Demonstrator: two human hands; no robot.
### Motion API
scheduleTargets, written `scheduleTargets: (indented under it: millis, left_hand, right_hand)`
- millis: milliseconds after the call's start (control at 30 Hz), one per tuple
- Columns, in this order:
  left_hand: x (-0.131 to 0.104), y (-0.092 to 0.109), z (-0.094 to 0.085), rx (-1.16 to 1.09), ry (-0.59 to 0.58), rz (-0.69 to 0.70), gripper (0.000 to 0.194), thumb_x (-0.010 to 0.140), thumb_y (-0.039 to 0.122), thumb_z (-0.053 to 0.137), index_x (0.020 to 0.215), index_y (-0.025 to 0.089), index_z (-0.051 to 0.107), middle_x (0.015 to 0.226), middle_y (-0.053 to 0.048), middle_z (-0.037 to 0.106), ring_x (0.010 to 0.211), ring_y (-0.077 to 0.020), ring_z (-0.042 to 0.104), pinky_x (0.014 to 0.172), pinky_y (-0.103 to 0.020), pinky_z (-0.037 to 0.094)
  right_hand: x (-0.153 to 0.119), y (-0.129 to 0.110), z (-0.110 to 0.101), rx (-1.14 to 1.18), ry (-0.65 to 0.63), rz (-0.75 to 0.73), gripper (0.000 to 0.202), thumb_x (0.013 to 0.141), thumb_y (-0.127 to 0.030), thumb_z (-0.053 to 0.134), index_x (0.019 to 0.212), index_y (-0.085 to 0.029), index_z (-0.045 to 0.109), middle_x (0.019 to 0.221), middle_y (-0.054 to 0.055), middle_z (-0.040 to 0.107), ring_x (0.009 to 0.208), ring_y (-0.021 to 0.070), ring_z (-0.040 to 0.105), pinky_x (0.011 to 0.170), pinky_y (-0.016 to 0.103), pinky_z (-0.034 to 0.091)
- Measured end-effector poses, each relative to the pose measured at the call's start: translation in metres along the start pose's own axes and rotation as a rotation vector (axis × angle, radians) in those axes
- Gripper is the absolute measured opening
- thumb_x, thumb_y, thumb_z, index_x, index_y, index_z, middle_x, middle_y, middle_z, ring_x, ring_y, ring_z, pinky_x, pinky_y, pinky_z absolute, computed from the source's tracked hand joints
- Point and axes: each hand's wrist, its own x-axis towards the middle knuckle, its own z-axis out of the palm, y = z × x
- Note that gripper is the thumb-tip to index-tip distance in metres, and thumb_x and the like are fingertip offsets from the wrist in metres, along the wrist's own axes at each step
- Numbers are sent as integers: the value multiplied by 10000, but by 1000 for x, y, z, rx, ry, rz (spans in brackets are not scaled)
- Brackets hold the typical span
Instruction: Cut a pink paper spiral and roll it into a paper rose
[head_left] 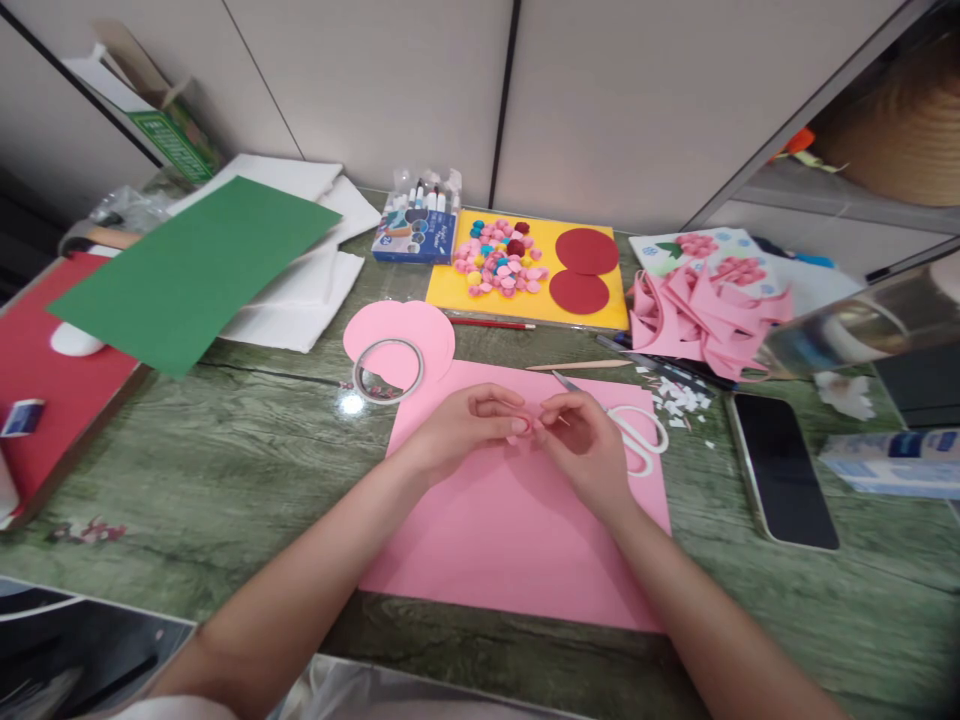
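Observation:
Over a pink sheet [517, 540] my two hands meet at a small pink paper piece [523, 428]. My left hand [472, 430] pinches its left side between thumb and fingers. From the other side, my right hand [589, 440] grips it with closed fingers. White-handled scissors [641, 440] lie beside my right hand, their blades partly hidden behind it. Pink paper circles [401, 325] and a roll of tape [358, 375] are beyond my left hand. A yellow sheet [450, 290] bears many small paper rolls [501, 262] and two red circles [586, 251].
A green sheet [199, 265] lies at the left over white sheets. A marker box [412, 235] stands at the back. Pink scraps [694, 315], white paper bits [679, 397] and a phone [784, 470] are on the right. A pencil [491, 323] lies below the yellow sheet.

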Motion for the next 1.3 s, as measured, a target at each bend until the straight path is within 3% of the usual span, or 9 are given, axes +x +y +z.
scheduleTargets:
  millis: [233,533,800,1033,1300]
  left_hand:
    - [-1,2,2,0,71,-9,283,629,163,744,867,135,594,794,-35,686,725,-120,637,786,-315,452]
    - [0,2,0,-22,60,-20,287,628,169,747,870,136,596,811,-45,689,726,-127,642,811,-343,454]
    - [0,1,0,-36,57,-11,302,618,185,756,872,136,599,819,-44,686,745,-149,651,792,-351,468]
    - [0,1,0,-37,70,12,300,626,189,752,870,135,586,786,-31,681,726,-146,652,762,-323,463]
    - [1,1,2,-58,96,37,306,607,186,763,846,130,581,747,-26,680,706,-137,641,736,-302,459]
  right_hand:
    - [0,0,0,54,37,-12,142,742,-187,640,851,-231,559,787,-2,537,731,141,553,676,315,517]
    - [-1,1,1,81,42,15,146,737,-186,638,846,-236,555,827,4,555,778,143,573,685,300,535]
    - [0,-2,2,-72,43,-75,120,747,-145,612,822,-236,588,850,26,551,792,166,563,614,306,539]
    - [-1,-2,2,-139,105,-97,113,744,-166,637,819,-250,625,954,50,530,939,204,550,645,340,572]
    - [-5,-2,2,-97,81,-73,99,754,-196,635,834,-253,627,1054,69,509,1015,225,540,566,308,587]
